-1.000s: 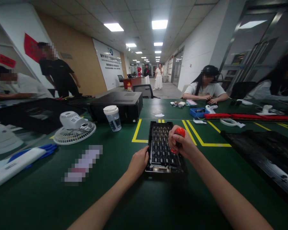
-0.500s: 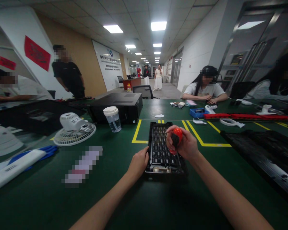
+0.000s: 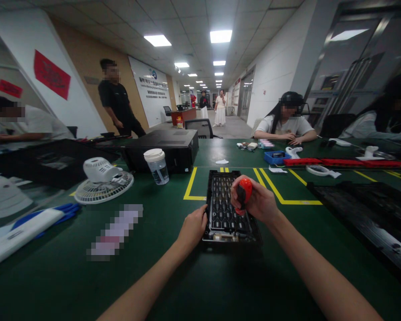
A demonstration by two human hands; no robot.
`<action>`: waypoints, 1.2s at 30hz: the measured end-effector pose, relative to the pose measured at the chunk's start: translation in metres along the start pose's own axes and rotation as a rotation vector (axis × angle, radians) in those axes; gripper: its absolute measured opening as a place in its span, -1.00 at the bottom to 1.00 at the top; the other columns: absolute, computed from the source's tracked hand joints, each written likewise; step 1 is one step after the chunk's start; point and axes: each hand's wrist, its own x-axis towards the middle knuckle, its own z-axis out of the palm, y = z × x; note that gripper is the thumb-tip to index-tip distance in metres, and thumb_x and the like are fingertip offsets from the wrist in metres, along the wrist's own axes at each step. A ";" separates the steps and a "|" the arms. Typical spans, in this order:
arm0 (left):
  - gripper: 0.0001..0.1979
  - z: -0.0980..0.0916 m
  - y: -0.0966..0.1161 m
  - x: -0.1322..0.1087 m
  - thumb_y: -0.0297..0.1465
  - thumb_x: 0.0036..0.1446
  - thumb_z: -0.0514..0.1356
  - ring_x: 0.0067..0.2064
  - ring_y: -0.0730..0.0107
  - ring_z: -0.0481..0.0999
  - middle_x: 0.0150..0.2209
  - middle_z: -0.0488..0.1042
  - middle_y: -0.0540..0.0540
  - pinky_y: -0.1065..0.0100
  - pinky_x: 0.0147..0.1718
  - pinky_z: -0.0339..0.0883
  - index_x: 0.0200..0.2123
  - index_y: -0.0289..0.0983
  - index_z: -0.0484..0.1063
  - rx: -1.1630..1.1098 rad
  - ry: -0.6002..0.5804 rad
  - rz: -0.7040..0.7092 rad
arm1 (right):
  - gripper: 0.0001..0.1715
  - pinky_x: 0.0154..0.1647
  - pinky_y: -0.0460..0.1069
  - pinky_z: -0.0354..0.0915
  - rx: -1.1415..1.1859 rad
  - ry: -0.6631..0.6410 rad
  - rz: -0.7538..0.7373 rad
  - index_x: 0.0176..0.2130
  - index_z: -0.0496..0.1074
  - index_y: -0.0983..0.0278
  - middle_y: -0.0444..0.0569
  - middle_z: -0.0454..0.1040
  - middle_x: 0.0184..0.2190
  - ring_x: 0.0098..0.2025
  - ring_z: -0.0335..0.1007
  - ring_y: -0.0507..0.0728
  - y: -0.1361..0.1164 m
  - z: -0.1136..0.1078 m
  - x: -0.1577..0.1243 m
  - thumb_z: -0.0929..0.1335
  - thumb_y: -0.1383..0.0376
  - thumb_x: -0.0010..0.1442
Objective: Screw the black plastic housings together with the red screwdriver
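Shows as a black casing (image 3: 219, 209), shallow and rectangular, lying open side up on the green table (image 3: 190, 281) straight ahead, with long sides running away from the body. Is patterned inside with rows of dark, glossy cells, and carries a pale tubular piece (image 3: 222, 237) along the near end. Looks shinier on the left, duller and harder to read at the near right.

Grips the left wall toward the near end with the left hand (image 3: 194, 225), curled against the edge. Clasps a red-and-black handle (image 3: 244, 194) in the right hand (image 3: 259, 204), closed round it above the casing's right half; cannot tell whether the tip below touches anything.

Borders on yellow tape (image 3: 296, 202) at the far end and sides. Opens onto green tabletop in front, and rightward up to a dark panel (image 3: 367, 218). Has, to the left, well apart, a bottle (image 3: 158, 168) and a white fan (image 3: 103, 178).
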 end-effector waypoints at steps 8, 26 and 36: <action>-0.63 0.000 -0.001 0.000 -0.40 0.18 -0.11 -0.06 0.38 0.42 -0.04 0.41 -0.10 0.33 -0.02 0.24 0.04 -0.28 0.24 -0.009 0.001 0.003 | -0.60 -0.50 -0.01 0.16 -0.022 0.006 -0.002 -0.27 0.28 0.33 -0.02 0.31 -0.48 -0.55 0.26 0.07 0.000 -0.002 0.000 0.01 0.21 0.21; -0.63 0.000 -0.001 0.000 -0.39 0.19 -0.10 -0.07 0.37 0.42 -0.04 0.41 -0.12 0.33 -0.02 0.23 0.03 -0.30 0.25 0.004 0.007 0.003 | -0.72 -0.49 -0.01 0.19 -0.077 -0.019 0.008 -0.27 0.27 0.35 0.03 0.36 -0.41 -0.49 0.30 0.09 -0.008 0.002 -0.001 0.11 0.22 0.17; -0.63 0.000 0.000 0.001 -0.40 0.18 -0.10 -0.06 0.37 0.42 -0.04 0.42 -0.13 0.33 -0.02 0.23 0.03 -0.30 0.26 -0.001 0.000 -0.008 | -0.75 -0.42 0.01 0.21 -0.063 -0.004 0.013 -0.28 0.27 0.34 0.01 0.35 -0.39 -0.46 0.30 0.08 -0.009 0.000 -0.002 0.19 0.21 0.13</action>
